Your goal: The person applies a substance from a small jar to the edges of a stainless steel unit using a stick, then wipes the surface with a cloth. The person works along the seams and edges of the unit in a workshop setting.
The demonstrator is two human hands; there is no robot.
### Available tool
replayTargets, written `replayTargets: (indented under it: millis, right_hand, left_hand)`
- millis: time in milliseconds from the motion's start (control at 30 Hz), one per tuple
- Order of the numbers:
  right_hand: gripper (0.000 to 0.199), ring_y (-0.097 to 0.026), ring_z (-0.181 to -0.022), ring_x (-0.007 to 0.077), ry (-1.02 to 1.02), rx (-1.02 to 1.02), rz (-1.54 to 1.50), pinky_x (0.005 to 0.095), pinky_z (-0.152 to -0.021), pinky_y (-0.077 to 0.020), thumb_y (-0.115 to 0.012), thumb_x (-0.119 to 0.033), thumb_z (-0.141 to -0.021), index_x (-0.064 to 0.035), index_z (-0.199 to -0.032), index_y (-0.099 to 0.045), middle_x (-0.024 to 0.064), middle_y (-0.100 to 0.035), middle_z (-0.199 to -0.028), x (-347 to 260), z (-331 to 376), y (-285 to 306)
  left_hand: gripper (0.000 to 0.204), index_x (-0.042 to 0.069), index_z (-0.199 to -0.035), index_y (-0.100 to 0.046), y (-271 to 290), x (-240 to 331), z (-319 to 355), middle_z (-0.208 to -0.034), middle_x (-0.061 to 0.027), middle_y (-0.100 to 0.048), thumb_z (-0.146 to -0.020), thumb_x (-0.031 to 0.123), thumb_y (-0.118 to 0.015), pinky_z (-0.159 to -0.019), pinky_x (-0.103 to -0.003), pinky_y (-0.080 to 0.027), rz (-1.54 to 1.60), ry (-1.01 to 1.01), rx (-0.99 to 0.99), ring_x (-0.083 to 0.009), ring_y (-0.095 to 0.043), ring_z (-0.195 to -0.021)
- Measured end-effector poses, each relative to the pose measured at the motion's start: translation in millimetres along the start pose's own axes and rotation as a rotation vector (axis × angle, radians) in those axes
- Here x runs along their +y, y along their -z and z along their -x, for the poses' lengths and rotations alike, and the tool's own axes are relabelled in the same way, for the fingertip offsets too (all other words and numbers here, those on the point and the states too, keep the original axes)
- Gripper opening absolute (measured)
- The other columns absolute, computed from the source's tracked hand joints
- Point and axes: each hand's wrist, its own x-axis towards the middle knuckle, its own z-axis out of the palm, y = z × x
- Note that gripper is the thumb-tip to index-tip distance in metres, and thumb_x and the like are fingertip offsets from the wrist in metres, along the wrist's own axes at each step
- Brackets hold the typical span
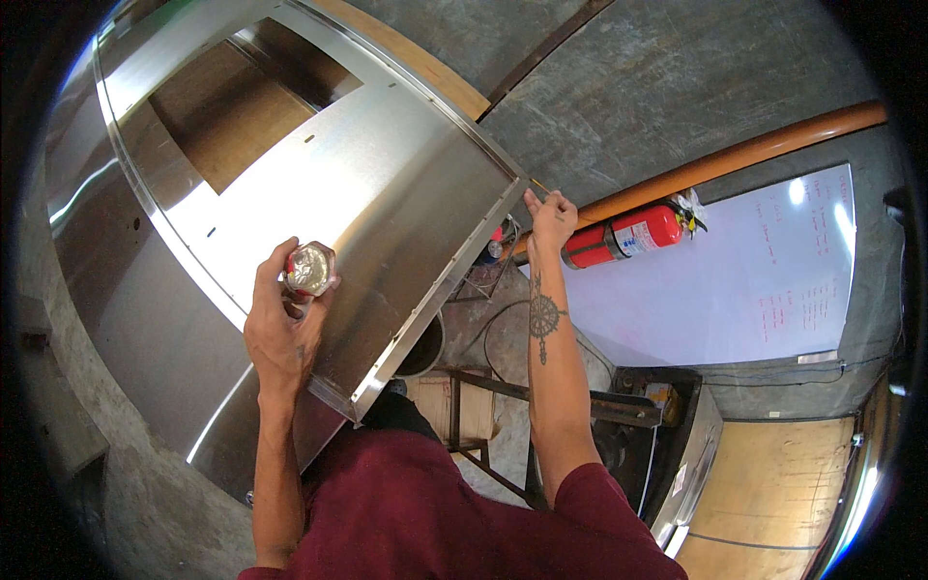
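My left hand (280, 329) is closed around a small faceted container (311, 269), held over the sheet-metal panel. Its top looks shiny and pale, with a bit of red at the side; what is inside cannot be made out. At the panel's far right corner, my right hand (553, 220) pinches a thin yellowish stick (537, 184), mostly hidden by the fingers. Its fingertips are close to the flanged edge of the large stainless-steel panel (387, 184); whether they touch it is unclear. That panel has a rectangular cutout and several small slots.
A red fire extinguisher (628, 235) hangs on the wall beside an orange pipe (735, 150) and a whiteboard (735, 271). Below the panel are a bucket (425, 350) and a dark metal frame (512, 389). A wooden board (425, 58) lies along the panel's far edge.
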Motion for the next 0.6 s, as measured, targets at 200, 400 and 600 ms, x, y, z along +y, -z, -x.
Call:
replayTargets:
  millis: [200,400,600]
  right_hand:
    - [0.027,-0.080,-0.097,0.0438,0.002,-0.013,0.005,0.0489,-0.089,-0.0727,-0.056,-0.011,-0.115,0.0120,-0.121,-0.044,0.0209,-0.058,-0.113,-2.2,1.6,-1.3]
    - [0.026,-0.080,-0.097,0.0433,0.003,0.012,-0.011,0.0488,-0.089,-0.0725,-0.055,-0.011,-0.115,0.0116,-0.121,-0.044,0.0209,-0.058,-0.113,0.8,0.5,-0.4]
    - [0.022,-0.080,-0.094,0.0411,-0.014,-0.019,0.013,0.0474,-0.087,-0.0726,-0.058,-0.009,-0.113,0.0100,-0.115,-0.047,0.0190,-0.059,-0.108,6.6,-2.6,0.2]
  left_hand:
    - [0.065,0.015,-0.150,-0.060,1.3,1.3,-0.2,-0.128,-0.0115,-0.077,-0.093,0.023,-0.090,-0.073,-0.035,-0.067,-0.005,0.007,0.001,-0.0217,-0.080,-0.094]
    - [0.065,0.016,-0.150,-0.060,0.7,3.6,-0.5,-0.130,-0.0123,-0.076,-0.094,0.026,-0.090,-0.076,-0.036,-0.068,0.010,0.020,-0.014,-0.0237,-0.081,-0.098]
    - [0.067,0.016,-0.151,-0.060,2.4,0.3,0.9,-0.125,-0.0123,-0.077,-0.092,0.027,-0.091,-0.074,-0.035,-0.065,0.010,0.018,0.005,-0.0219,-0.078,-0.095]
